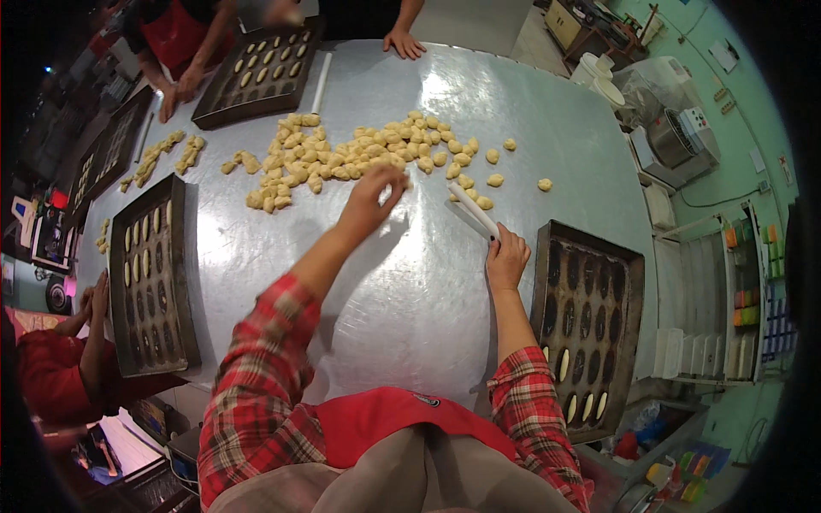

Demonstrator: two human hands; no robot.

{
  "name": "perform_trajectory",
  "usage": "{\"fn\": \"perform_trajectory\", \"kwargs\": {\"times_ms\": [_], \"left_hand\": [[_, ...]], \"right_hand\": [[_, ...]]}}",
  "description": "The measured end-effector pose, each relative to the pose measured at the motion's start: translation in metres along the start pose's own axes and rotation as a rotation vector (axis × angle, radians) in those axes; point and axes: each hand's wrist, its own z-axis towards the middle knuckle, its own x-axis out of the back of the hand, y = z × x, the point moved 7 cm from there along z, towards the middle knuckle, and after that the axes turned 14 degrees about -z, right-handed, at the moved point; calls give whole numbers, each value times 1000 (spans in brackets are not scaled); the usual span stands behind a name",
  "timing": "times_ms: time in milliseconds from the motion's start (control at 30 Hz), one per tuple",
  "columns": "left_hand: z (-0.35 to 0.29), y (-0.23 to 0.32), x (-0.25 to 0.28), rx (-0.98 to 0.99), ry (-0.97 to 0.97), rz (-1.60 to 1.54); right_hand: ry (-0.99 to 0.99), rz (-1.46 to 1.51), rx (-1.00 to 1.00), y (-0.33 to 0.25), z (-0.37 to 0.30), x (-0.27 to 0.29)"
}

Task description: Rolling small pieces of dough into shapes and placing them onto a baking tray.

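Observation:
My right hand (510,256) is closed around the near end of a white rolling pin (470,209), which slants up and to the left over the metal table. My left hand (372,201) is at the near edge of a loose heap of pale yellow dough balls (342,152). Its fingers are curled toward the thumb; a small pale bit shows at the fingertips, too little to make out. To the right of my right arm lies a dark baking tray (584,321) with oval hollows, several near its lower end holding slim dough pieces (564,365).
Other trays stand at the left (184,282) and far left (256,73), partly filled with dough pieces. Twisted dough strips (158,158) lie beyond the left tray. Co-workers' hands (404,43) rest at the far edge; another person (64,368) stands at the left. A mixer (680,137) is at right.

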Motion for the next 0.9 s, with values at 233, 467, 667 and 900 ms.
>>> {"fn": "perform_trajectory", "kwargs": {"times_ms": [233, 467, 667, 900], "left_hand": [[-226, 49, -26, 308, -515, 321], [-199, 90, 13, 298, -84, 438], [-160, 86, 51, 133, 98, 365], [-167, 7, 11, 275, -74, 555]], "right_hand": [[107, 3, 249, -30, -11, 10], [-105, 489, 349, -104, -57, 41], [-200, 370, 603, -157, -120, 62], [-44, 266, 753, -168, -104, 52]]}}
